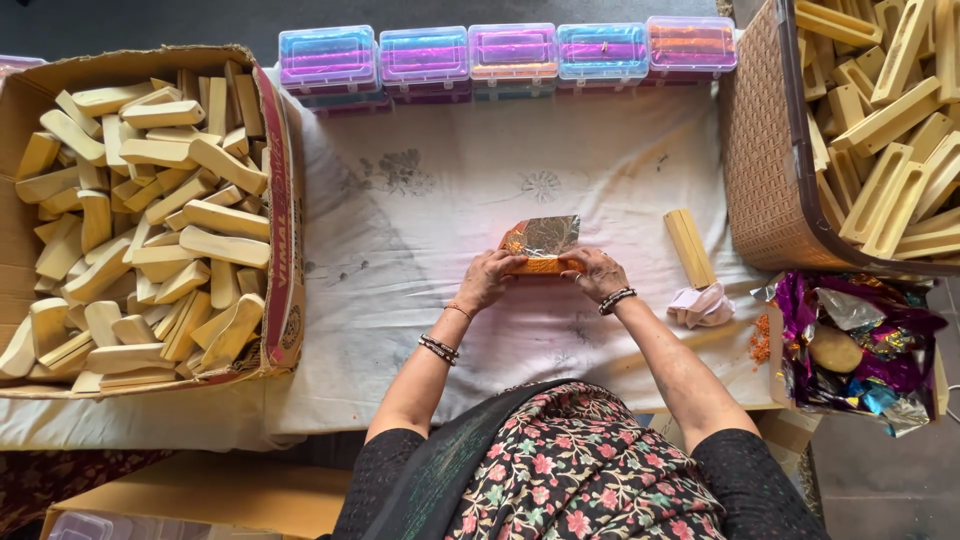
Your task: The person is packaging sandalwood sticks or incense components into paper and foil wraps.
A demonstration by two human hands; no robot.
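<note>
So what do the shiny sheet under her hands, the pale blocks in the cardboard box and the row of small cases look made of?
The crinkled silver-and-orange sheet looks like metallic foil: mirror glints and creases. The pale yellow blocks seem to be matte, unpainted wood, though the grain is too fine to confirm. The small tinted cases look like clear glossy plastic, since their contents show through.

I note pale yellow-tan wooden blocks (150, 210) in a brown cardboard box (283, 200). The tabletop (440, 200) carries an off-white cloth with faint grey floral prints. Clear cases (510, 55) show blue, purple, pink and orange tints. The foil sheet (545, 235) is silver with orange edging. Crumpled wrappers (860, 340) are magenta, gold and blue. A black garment (590, 470) bears pink flowers.
</note>
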